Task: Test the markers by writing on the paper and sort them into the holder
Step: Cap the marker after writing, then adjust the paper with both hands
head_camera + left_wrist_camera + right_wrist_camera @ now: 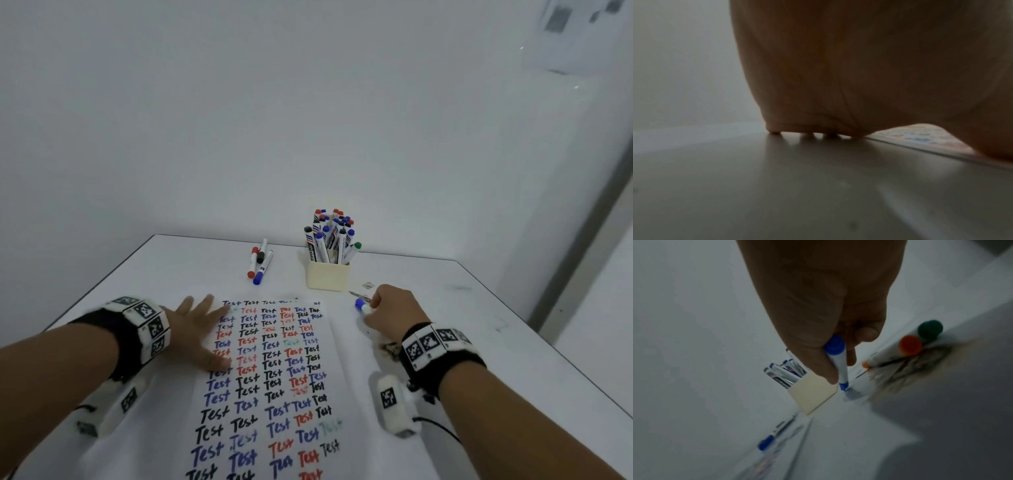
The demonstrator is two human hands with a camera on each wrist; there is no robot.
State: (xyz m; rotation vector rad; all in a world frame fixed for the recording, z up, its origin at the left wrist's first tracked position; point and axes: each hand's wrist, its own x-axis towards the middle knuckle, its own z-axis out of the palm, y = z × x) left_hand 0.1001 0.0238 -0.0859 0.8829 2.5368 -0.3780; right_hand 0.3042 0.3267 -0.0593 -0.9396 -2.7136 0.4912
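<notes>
White desk [445, 308] carries a sheet of paper [342, 359] that runs from the near edge toward the middle, filled with rows of the word "Test" in black, blue, red and a faint green. The left hand [197, 334] lies flat on the paper's left edge, fingers straight and spread, palm down; the left wrist view shows only the underside of the hand [869, 65] with the fingertips [774, 132] touching the surface. The right hand [394, 315] sits just off the paper's right edge and pinches a blue marker [362, 306] between thumb and curled fingers. In the right wrist view the blue marker [837, 361] is uncapped, its tip down against the desk on a smudged spot beside the paper. A cream holder [327, 275] stands near the far edge, packed with upright markers with blue, red, black and green caps. To its left, by the far edge, three loose markers [259, 262] lie side by side. In the right wrist view an orange-capped marker [894, 352] and a green-capped marker [930, 331] lie on a dark smudge to the right of the hand.
</notes>
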